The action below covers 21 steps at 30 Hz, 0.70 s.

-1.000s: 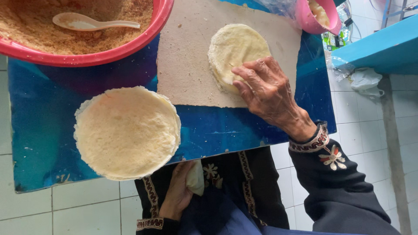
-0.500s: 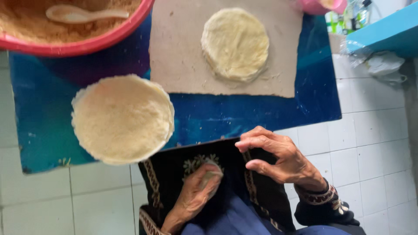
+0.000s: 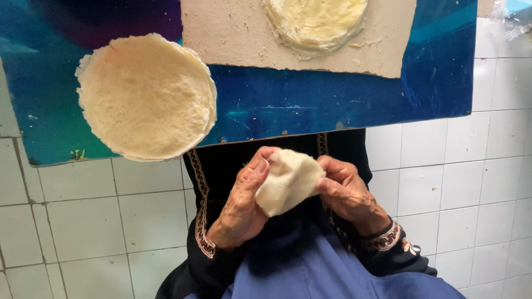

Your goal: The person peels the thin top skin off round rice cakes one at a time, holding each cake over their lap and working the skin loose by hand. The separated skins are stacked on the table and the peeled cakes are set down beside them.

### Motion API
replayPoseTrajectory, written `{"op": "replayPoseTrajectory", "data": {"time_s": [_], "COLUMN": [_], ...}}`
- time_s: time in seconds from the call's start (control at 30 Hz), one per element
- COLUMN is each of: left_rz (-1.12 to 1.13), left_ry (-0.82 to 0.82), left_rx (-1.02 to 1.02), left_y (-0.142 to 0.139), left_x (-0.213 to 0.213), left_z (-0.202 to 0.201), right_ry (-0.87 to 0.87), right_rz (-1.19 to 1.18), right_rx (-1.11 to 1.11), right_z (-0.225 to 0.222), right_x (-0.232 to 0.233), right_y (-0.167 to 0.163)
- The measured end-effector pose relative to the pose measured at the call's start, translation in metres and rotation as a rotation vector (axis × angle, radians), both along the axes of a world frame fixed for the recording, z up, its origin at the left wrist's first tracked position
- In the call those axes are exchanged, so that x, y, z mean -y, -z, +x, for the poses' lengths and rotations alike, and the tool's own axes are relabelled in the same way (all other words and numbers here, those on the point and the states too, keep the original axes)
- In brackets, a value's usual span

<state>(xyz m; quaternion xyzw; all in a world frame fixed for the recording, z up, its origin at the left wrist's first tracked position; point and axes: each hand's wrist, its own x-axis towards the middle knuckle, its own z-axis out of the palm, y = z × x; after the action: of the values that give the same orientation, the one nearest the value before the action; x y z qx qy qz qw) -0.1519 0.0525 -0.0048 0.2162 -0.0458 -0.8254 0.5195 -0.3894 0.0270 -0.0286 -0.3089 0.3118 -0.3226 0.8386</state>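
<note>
Dough occupies both hands: one pale, soft, roughly triangular lump of dough (image 3: 289,181) is held low in the frame, over the lap of the dark embroidered garment (image 3: 221,166) and blue cloth (image 3: 310,266). The left hand (image 3: 244,205) cups it from one side with thumb and fingers curled against its edge; the right hand (image 3: 349,194) pinches the opposite edge between thumb and forefinger, the remaining fingers tucked behind. Judged from this grip, the step in hand is shaping the lump between the palms; the next move calls for even pressure from both sides so that the piece flattens without tearing.

Beyond the hands lies one blue glossy board (image 3: 310,105), resting above a white tiled floor (image 3: 460,182). On its left part, overhanging the near edge, sits one stack of thin round cream flatbreads (image 3: 145,97); the number of layers cannot be told, though several edges show at the rim. Farther off, one beige floured sheet (image 3: 233,33) carries one flattened round disc of dough (image 3: 316,22), cut off by the upper frame edge.

Count: two hands, one lump, one disc, one stack, one sheet, one board.
</note>
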Motion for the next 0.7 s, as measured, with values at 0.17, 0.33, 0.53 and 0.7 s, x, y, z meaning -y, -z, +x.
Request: {"op": "replayPoseTrajectory", "data": {"time_s": [0.17,0.33,0.53,0.7], "left_rz": [-0.002,-0.202,-0.946,-0.924], "left_ry": [-0.019,0.194,-0.303,-0.482], "left_rx": [0.259,0.738,1.510,1.851], "left_y": [0.008,-0.005,-0.041,-0.044], "left_x": [0.005,0.009,0.037,0.090], "left_z": [-0.008,-0.004,0.015,0.028], "right_ry": [0.206,0.264,0.312,0.238], "right_rz": [-0.074,-0.195,-0.468,-0.620], "right_rx": [-0.101,-0.256,-0.484,-0.539], "right_z": [-0.021,-0.035,-0.045,-0.015], "right_x": [0.006,0.025,0.058,0.124], "right_y": [-0.023,-0.061,-0.128,-0.168]}}
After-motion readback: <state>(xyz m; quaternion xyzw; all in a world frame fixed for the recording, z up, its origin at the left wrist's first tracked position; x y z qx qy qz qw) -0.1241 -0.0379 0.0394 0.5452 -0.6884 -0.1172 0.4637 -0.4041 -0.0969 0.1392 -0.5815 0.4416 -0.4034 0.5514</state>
